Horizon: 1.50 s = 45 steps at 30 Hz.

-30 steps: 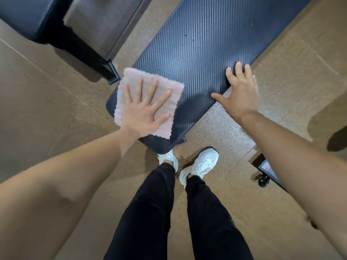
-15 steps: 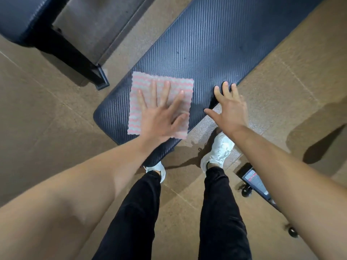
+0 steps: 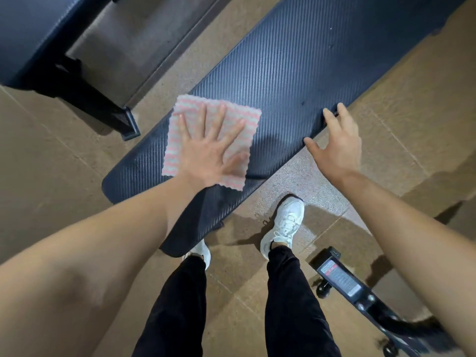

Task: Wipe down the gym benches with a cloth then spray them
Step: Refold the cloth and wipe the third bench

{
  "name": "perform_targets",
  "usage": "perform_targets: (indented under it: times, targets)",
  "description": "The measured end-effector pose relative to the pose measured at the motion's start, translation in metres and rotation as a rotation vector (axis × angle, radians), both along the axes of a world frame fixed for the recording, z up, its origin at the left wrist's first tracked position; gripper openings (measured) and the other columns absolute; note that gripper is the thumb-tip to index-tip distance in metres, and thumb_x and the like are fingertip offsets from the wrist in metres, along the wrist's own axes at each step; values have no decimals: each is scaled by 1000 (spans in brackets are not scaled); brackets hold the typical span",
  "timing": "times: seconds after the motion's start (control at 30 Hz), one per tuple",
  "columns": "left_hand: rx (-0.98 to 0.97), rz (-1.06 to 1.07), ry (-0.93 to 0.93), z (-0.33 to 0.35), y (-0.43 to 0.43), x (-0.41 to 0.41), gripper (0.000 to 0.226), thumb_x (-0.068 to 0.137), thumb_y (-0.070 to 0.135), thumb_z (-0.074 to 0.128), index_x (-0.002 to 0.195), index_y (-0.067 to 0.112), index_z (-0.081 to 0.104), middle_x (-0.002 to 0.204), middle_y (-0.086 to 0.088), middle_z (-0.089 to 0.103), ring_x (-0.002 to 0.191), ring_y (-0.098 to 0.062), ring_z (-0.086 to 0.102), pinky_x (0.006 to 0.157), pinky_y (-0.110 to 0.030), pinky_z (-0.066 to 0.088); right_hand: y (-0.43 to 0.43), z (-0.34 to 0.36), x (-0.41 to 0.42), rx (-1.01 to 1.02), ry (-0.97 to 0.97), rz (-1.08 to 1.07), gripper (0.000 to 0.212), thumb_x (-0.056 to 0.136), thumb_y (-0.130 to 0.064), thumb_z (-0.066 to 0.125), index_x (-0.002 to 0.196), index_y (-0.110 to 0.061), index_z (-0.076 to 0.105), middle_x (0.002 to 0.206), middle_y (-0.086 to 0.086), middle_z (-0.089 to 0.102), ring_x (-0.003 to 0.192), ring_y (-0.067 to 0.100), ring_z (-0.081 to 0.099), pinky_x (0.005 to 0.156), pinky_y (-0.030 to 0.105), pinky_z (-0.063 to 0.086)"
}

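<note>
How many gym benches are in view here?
2. One bench lies in the middle, under the cloth and left hand; a second bench shows partly at the upper left. Others may sit out of frame.

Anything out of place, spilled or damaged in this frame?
Nothing stands out. The left hand presses the cloth flat on the bench pad; the right hand touches its edge. No spill or tear visible.

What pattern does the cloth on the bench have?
Pink and white wavy stripes on the cloth, seen in the head view.
</note>
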<state>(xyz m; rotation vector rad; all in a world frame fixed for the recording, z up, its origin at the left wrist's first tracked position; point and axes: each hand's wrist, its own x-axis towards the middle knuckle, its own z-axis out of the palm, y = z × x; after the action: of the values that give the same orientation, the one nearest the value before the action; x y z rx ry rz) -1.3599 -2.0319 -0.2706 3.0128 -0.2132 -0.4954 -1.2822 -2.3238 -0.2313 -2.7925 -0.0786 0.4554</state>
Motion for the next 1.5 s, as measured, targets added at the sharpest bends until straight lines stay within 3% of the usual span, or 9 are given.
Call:
perform_targets:
  times: [0.13, 0.3, 0.43, 0.57, 0.7, 0.9, 1.03, 1.37, 1.5]
  targets:
    - [-26, 202, -35, 4, 6, 40, 68, 99, 72, 26, 161, 47, 10, 173, -10, 0, 152, -56, -1, 113, -81, -1, -16, 0, 32, -64, 59, 42, 91, 90, -57, 64, 159, -16, 21, 169, 7, 9, 155, 29, 9, 126, 45, 15]
    - [-22, 346, -23, 4, -13, 39, 69, 99, 73, 20, 161, 46, 4, 172, -12, -1, 153, -54, -4, 111, -82, 4, -18, -2, 36, -141, 61, 122, 94, 88, -65, 58, 159, -16, 21, 169, 8, 11, 156, 32, 3, 125, 51, 10]
    - [-36, 319, 1, 5, -44, 16, 71, 99, 73, 15, 162, 43, 0, 172, -15, -2, 156, -46, -4, 112, -80, 3, -17, 3, 41, -100, 102, 116, 97, 87, -63, 62, 160, -15, 21, 169, 9, 10, 156, 32, 3, 126, 49, 16]
    - [-40, 202, 78, 9, -93, -19, 68, 97, 78, 16, 159, 52, 13, 172, -8, -6, 156, -44, -10, 116, -77, 0, -17, 5, 44, -131, 98, 137, 98, 84, -68, 62, 157, -16, 24, 168, 8, 15, 155, 30, 7, 123, 52, 25]
    - [-97, 71, 35, 7, -101, -36, 65, 101, 69, 22, 161, 45, 16, 172, -6, 7, 157, -44, 0, 115, -77, 5, -17, 6, 49, -198, 95, 169, 98, 83, -72, 60, 155, -14, 28, 166, 9, 19, 154, 32, 13, 120, 52, 31]
    - [-36, 49, 40, 6, -74, 21, 65, 100, 67, 6, 161, 46, 8, 172, -5, -3, 156, -44, -2, 113, -80, -1, -15, 9, 55, -221, 150, 182, 100, 82, -74, 59, 156, -13, 28, 167, 11, 18, 154, 32, 13, 121, 50, 28]
    - [-60, 90, 22, 3, -52, 80, 62, 103, 64, 14, 161, 45, 2, 173, -5, -5, 157, -42, -5, 112, -81, 1, -18, 7, 56, -241, 160, 195, 101, 82, -78, 54, 158, -17, 25, 168, 9, 15, 155, 30, 12, 123, 48, 24]
    - [-82, 285, -19, 0, -84, 107, 65, 102, 67, 15, 162, 44, 4, 173, -9, -3, 156, -45, -8, 116, -77, 0, -32, 0, 50, -61, 152, 142, 91, 84, -68, 63, 157, -26, 28, 169, -1, 15, 156, 22, 7, 124, 55, 16]
    - [-91, 168, -25, 2, -121, 81, 65, 102, 66, 17, 162, 41, 11, 172, -10, 1, 156, -44, -4, 115, -76, 5, -55, 8, 60, 287, 264, 73, 76, 86, -43, 77, 151, -22, 44, 165, -4, 25, 154, 11, 14, 125, 38, 21]
